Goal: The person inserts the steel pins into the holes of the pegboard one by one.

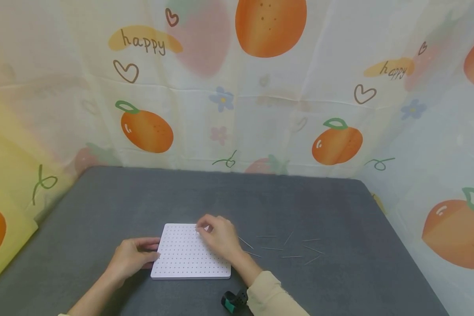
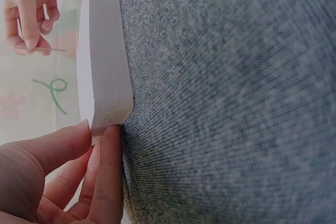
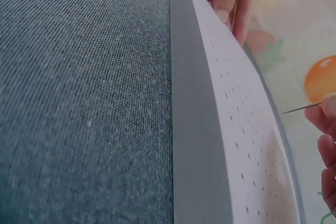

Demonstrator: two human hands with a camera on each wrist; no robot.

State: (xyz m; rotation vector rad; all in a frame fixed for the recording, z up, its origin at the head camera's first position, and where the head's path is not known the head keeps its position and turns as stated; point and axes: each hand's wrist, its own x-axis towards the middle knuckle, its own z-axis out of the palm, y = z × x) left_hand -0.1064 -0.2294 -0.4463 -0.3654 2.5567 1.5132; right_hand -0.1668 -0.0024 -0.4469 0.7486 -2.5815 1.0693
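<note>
A white board [image 1: 189, 252] with a grid of small holes lies flat on the dark grey table. My left hand [image 1: 131, 258] pinches its left edge, thumb against the top and fingers at the side, as the left wrist view shows. Over the board's far right part, my right hand [image 1: 222, 237] pinches a thin metal needle [image 3: 300, 109] between thumb and forefinger. In the right wrist view the needle's free end points toward the board, above the holed face.
Several more thin needles [image 1: 272, 249] lie scattered at varied angles on the table [image 1: 339, 210], right of the board. A black and green device [image 1: 234, 302] is beside the right sleeve. A fruit-printed curtain [image 1: 260, 109] hangs behind the table.
</note>
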